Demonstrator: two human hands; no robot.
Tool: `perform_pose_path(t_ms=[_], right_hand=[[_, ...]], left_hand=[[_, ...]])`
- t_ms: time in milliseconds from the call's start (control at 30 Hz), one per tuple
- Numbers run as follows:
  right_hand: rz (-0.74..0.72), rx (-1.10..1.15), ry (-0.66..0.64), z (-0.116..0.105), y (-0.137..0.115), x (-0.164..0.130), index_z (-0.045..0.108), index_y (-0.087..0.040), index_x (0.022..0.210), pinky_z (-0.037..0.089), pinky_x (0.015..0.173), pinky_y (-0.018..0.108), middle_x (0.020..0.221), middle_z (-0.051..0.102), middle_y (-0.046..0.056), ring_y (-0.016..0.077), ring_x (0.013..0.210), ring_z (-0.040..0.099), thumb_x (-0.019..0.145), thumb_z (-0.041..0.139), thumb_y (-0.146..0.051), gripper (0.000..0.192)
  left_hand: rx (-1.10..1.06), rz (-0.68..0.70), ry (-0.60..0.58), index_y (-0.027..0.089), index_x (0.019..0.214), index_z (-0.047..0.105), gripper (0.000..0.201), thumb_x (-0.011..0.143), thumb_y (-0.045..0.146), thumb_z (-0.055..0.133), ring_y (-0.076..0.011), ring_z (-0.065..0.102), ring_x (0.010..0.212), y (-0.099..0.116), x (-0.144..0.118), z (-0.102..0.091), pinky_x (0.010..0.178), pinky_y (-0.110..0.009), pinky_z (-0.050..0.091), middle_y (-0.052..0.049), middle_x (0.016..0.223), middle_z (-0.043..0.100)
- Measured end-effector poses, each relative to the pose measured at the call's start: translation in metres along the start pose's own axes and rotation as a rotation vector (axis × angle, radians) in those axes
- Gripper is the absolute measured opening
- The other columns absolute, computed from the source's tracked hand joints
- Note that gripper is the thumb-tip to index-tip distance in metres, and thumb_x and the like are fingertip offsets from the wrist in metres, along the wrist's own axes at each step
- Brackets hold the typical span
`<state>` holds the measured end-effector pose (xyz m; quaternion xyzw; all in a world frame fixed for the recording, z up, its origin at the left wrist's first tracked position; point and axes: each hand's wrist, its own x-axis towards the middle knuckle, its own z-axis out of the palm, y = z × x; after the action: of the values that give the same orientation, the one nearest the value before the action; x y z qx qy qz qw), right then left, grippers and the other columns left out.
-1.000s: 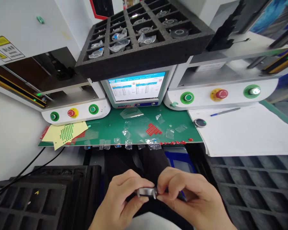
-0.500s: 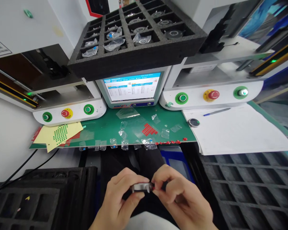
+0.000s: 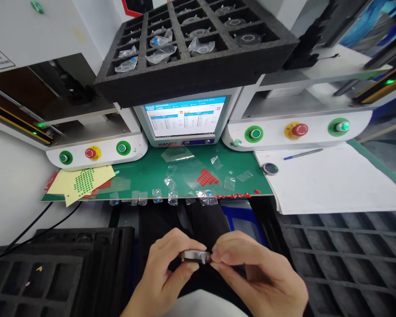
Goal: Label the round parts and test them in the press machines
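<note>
A silver watch case (image 3: 194, 256) with lugs is held edge-on above my lap. My left hand (image 3: 166, 268) is closed on it, thumb below and index finger above. At the case's right end, the thumb and fingers of my right hand (image 3: 259, 268) pinch together on its side, where a small knob-like part shows. Whatever else lies between those right fingertips is hidden. Both hands are below the front edge of the green work mat (image 3: 145, 169).
Red stickers (image 3: 207, 177), clear film pieces and crumpled red bits lie on the mat. A foam tray (image 3: 191, 77) of watch cases sits above the screen (image 3: 185, 118). Paper (image 3: 330, 180), a pen (image 3: 302, 153) and a round watch part (image 3: 269, 168) are right. Foam trays (image 3: 343, 259) flank my lap.
My right hand has turned, its fingers lying more together and extended at the case's end. The red bit seen at its fingertips no longer shows. The view has shifted slightly.
</note>
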<state>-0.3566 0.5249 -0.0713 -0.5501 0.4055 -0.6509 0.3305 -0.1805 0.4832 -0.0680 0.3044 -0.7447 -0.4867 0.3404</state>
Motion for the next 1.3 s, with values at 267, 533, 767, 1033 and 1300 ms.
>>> perform_pose_path(t_ms=[267,533,767,1033,1300], right_hand=[[0.053,-0.055,-0.371,-0.019,-0.003,0.001,0.048,-0.023,0.086,0.052,0.063,0.024,0.083,0.058,0.001,0.0119,0.076,0.058,0.084,0.05,0.002,0.025],[-0.053,-0.183,-0.028,0.001,0.005,-0.008,0.046,-0.023,0.082,0.052,0.063,0.027,0.077,0.058,0.0,0.0128,0.071,0.058,0.079,0.052,0.003,0.027],[-0.046,0.012,0.071,0.002,0.006,-0.011,0.056,-0.021,0.104,0.06,0.063,0.029,0.09,0.071,0.007,0.0173,0.08,0.068,0.077,0.049,0.011,0.042],[-0.113,-0.052,0.04,0.002,0.004,-0.009,0.06,-0.016,0.096,0.064,0.073,0.026,0.094,0.073,0.007,0.0176,0.085,0.071,0.072,0.062,0.011,0.037],[-0.138,-0.095,0.067,0.006,0.003,-0.008,0.058,-0.016,0.084,0.064,0.067,0.028,0.079,0.071,0.004,0.0174,0.076,0.071,0.069,0.063,0.013,0.033]], left_hand=[[-0.042,0.006,-0.102,0.02,0.105,0.066,0.019,0.095,0.03,0.053,-0.013,0.056,0.071,-0.001,0.002,-0.004,0.063,-0.022,0.043,-0.004,0.078,0.064],[0.115,0.066,0.048,0.02,0.112,0.061,0.02,0.094,0.02,0.053,-0.0122,0.056,0.071,0.0,-0.001,0.005,0.062,-0.021,0.045,-0.004,0.08,0.062],[0.032,0.187,0.023,0.018,0.112,0.062,0.021,0.096,0.026,0.051,-0.014,0.062,0.075,0.003,0.006,0.008,0.066,-0.023,0.049,-0.007,0.088,0.069],[-0.001,0.117,0.053,0.018,0.114,0.061,0.022,0.095,0.024,0.052,-0.0133,0.058,0.075,-0.003,0.001,0.009,0.064,-0.022,0.047,-0.006,0.086,0.066],[0.05,0.097,0.076,0.02,0.112,0.062,0.021,0.093,0.02,0.053,-0.0118,0.055,0.074,-0.005,0.0,0.006,0.064,-0.021,0.045,-0.003,0.083,0.063]])
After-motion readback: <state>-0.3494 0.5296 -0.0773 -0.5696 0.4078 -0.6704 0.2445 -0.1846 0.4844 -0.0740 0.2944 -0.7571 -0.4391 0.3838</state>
